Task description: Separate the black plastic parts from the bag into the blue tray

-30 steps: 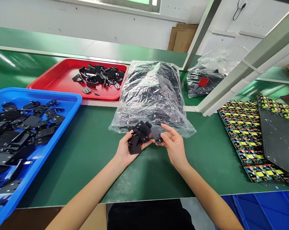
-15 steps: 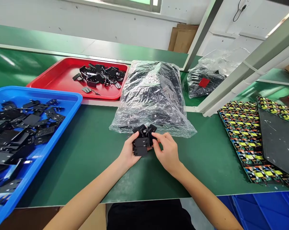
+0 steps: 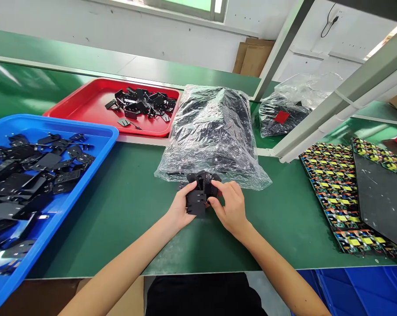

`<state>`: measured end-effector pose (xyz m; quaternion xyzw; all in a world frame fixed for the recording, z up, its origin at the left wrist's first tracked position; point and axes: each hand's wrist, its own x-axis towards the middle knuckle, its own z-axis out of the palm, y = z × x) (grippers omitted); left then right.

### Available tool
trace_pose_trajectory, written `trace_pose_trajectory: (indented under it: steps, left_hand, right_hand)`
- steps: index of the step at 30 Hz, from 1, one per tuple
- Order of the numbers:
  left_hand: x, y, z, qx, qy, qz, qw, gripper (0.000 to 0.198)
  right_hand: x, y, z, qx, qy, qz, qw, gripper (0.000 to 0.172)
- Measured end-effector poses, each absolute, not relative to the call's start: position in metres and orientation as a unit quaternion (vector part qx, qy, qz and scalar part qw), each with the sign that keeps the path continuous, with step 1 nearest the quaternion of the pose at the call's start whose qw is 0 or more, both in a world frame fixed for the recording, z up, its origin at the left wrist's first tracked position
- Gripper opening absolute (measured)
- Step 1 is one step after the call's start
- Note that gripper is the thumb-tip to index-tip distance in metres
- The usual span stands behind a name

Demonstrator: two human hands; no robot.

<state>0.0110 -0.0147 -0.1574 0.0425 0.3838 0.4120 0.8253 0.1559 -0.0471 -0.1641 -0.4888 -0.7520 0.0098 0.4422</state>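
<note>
My left hand [image 3: 179, 209] cups a bunch of small black plastic parts [image 3: 200, 193] just above the green table [image 3: 126, 210]. My right hand [image 3: 231, 206] is pressed against the same bunch from the right, fingers curled round its top pieces. Both hands hover in front of a large clear plastic bag [image 3: 213, 131] stuffed with black parts. How many pieces sit in the bunch is hard to tell.
A blue tray [image 3: 96, 151] of flat black parts stands at the left. A red tray [image 3: 83, 105] with a small heap of black parts lies behind it. At the right lie panels of circuit boards [image 3: 336, 184] under a dark sheet [image 3: 382, 197], a second bag [image 3: 284, 116] and slanted metal rails [image 3: 336, 103].
My right hand, which held a single black part apart from the bunch, has moved left and closed onto the bunch in my left hand. The view has shifted slightly.
</note>
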Motion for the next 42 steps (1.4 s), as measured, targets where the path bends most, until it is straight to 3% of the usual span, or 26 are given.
trace_pose_trajectory:
  steps: [4,7,12,18,21,27,35,42]
  left_hand:
    - [0.005,-0.014,-0.154,0.056,0.351,0.423,0.833,0.018]
    - [-0.001,-0.011,-0.148,0.044,0.303,0.446,0.841,0.023]
    - [-0.012,-0.003,-0.137,0.026,0.279,0.505,0.816,0.021]
    - [-0.021,0.005,-0.133,0.030,0.314,0.550,0.773,0.016]
    - [-0.021,0.006,-0.133,0.037,0.323,0.545,0.773,0.017]
    - [-0.022,0.005,-0.134,0.047,0.289,0.522,0.801,0.024]
    - [-0.019,0.003,-0.138,0.065,0.283,0.517,0.806,0.022]
    - [-0.019,0.004,-0.142,0.069,0.286,0.505,0.811,0.022]
  right_hand:
    - [0.161,-0.045,-0.159,-0.473,-0.715,0.130,0.497,0.029]
    - [0.167,-0.038,-0.158,-0.506,-0.687,0.175,0.492,0.023]
    - [0.168,-0.025,-0.165,-0.498,-0.760,0.199,0.367,0.017]
    - [0.133,-0.011,-0.173,-0.453,-0.851,0.141,0.224,0.041]
    - [0.118,-0.004,-0.175,-0.479,-0.852,0.097,0.187,0.034]
    - [0.136,-0.007,-0.183,-0.466,-0.857,0.075,0.207,0.020]
    - [0.197,-0.037,-0.186,-0.464,-0.857,0.099,0.199,0.026]
    - [0.213,-0.021,-0.182,-0.552,-0.801,0.089,0.215,0.038]
